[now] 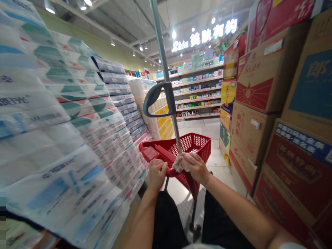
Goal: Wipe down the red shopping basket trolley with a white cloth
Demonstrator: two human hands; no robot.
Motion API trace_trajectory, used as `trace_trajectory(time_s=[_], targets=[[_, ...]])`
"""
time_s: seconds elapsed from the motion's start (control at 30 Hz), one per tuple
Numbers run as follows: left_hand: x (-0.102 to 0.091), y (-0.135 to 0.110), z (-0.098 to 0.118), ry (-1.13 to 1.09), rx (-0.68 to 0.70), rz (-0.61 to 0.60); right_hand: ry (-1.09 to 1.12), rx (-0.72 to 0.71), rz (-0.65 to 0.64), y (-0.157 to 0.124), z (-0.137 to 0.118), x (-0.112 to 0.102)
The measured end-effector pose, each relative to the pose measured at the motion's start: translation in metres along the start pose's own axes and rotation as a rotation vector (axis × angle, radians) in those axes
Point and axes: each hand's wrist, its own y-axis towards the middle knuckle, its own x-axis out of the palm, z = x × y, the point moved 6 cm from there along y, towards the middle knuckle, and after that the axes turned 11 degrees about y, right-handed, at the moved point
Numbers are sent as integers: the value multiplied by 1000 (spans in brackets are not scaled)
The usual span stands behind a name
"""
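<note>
A red plastic shopping cart (186, 145) on dark legs with casters stands right in front of me. My left hand (157, 173) is closed around the left part of its red handle (169, 172). In my right hand (195, 166) is a crumpled pale rag (178, 164), pressed against the handle's right side, near the foot of a pole. This grey metal pole (175, 133) rises steeply from the cart. It carries a dark grey plastic loop grip (153, 98), which neither hand touches. A flat red panel (150, 153) sits on the cart's left rear corner.
Tall stacks of wrapped tissue packs (85, 103) line the left side closely. Cardboard cartons (255, 135) are piled high on the right. Between them runs a pale tiled floor (207, 127) towards shelves of small goods (198, 93) beneath a lit sign.
</note>
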Motion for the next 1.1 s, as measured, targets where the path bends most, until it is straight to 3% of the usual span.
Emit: trace_trajectory(time_s=[0.13,0.33,0.47,0.63,0.8,0.87,0.97,1.1], targets=[[-2,2,-12,-18,36,-55,56,92,-76,-8,1,13],[0,6,-21,50,23,-93,84,130,-19,3,-14,25],[1,-5,-2,158,-38,-27,43,108,-34,-10,-24,42],[1,-19,37,233,140,-9,175,174,-88,-15,-28,47],[3,-18,39,321,97,-1,590,421,-19,5,-24,36],[4,-18,36,319,63,25,640,451,58,19,-23,23],[5,-19,34,337,47,59,368,347,170,49,-30,-9],[9,-22,30,394,50,95,23,11,34,87,-65,-24]])
